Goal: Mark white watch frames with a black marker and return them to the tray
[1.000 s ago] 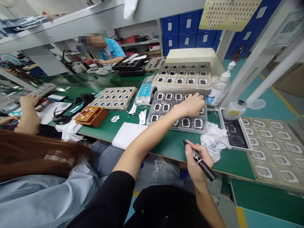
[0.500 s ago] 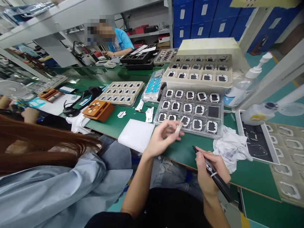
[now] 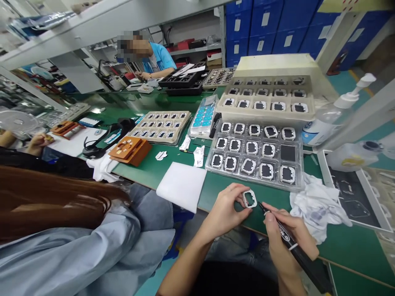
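My left hand [image 3: 226, 207] pinches a small white square frame part [image 3: 249, 199] with a dark centre, held just above the green table's near edge [image 3: 222, 187]. My right hand [image 3: 285, 238] grips a black marker pen [image 3: 296, 248], whose tip sits right beside the part. Just beyond my hands lies a clear plastic tray [image 3: 257, 154] holding several of the same parts, with one pocket showing only a dark square. Behind it stands a beige tray [image 3: 267, 102] with more parts.
A crumpled white cloth [image 3: 317, 205] lies right of my hands, a white pad [image 3: 182, 185] to the left. A pump bottle [image 3: 327, 113], orange fixture [image 3: 129, 150], another parts tray [image 3: 160, 125] and a calculator [image 3: 203, 115] stand further back. A long-haired person sits at my left; another works across the table.
My left hand lifted a part out of the clear tray and drew it back to the table's near edge. The right hand brought the pen tip up to it.
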Tool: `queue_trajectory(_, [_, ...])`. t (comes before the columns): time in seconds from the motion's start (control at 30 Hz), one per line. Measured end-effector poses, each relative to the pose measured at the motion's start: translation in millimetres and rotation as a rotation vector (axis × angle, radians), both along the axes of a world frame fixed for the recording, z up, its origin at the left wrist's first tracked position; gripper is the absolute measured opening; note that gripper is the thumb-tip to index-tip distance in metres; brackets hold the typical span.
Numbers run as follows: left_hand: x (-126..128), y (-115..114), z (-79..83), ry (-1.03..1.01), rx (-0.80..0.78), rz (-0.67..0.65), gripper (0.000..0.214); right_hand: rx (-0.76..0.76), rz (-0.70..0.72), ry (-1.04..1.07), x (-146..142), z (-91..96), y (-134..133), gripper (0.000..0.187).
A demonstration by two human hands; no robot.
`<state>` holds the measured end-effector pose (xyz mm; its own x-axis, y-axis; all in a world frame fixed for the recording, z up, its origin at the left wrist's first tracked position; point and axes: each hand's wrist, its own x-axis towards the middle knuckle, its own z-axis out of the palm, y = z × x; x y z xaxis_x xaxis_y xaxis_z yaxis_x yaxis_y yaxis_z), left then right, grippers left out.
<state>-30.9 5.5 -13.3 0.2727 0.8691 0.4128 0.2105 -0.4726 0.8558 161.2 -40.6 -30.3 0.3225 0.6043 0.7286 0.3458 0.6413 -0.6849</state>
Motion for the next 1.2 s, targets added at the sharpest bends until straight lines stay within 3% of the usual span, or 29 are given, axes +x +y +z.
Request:
queue_trajectory(0.13, [5.1,-1.1,7.3,0.065,-0.036,0.022,0.051,0.028,-0.007,0.02,-2.5,1.2,0.9,0.012])
queue_trajectory(0.27, [6.7,-5.4,14.2,0.087,0.032,0.032,0.05,0.015,0.001,0.028,0.0,-2.7,0.6,0.011])
queue_trajectory(0.5, [2.0,-13.0,7.7,-0.114,-0.093,-0.138,0.051,0.035,0.029,0.024,3.8,1.8,1.1,0.01])
queue_trajectory(0.67, [0.4,-14.2,11.2,-0.136,-0.086,-0.172,0.053,-0.001,0.059,0.019,2.2,2.8,1.0,0.013])
queue_trajectory(0.87, [2.1,-14.4,16.0,-0.113,-0.167,-0.136,0.046,-0.03,0.118,0.071,-2.0,5.1,-1.3,0.016])
queue_trajectory(1.2, [4.0,-16.9,13.3,-0.057,-0.045,-0.092,0.04,0.016,0.057,-0.078,-2.6,15.6,3.0,0.019])
